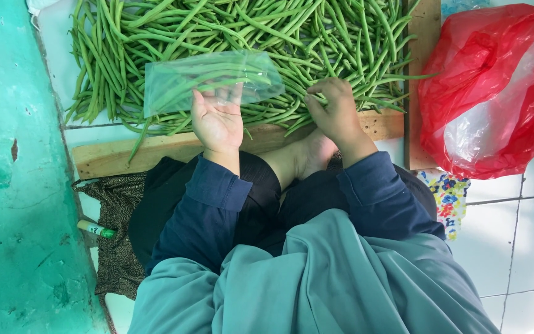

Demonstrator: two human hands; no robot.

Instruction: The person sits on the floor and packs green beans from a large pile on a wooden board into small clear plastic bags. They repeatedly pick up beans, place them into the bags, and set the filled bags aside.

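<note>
One clear plastic bag [212, 80] — already holding some green beans — lies across the fingers of the left hand [217, 120], palm up and gripping its lower edge. Beside it, the right hand [335, 108] closes on loose beans from the heap of green beans [248, 31] on the wooden tray [156, 151]. Bagging looks midway — those beans need lifting to the bag's mouth.

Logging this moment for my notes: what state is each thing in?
Clear bag: held flat in the left hand, a few beans inside.
Green beans: loose heap, unbagged.
Right hand: fingers curled on beans at the heap's edge.
Red bag: open, crumpled, lying beside the heap.
Wooden frame: lying flat around the heap.
</note>
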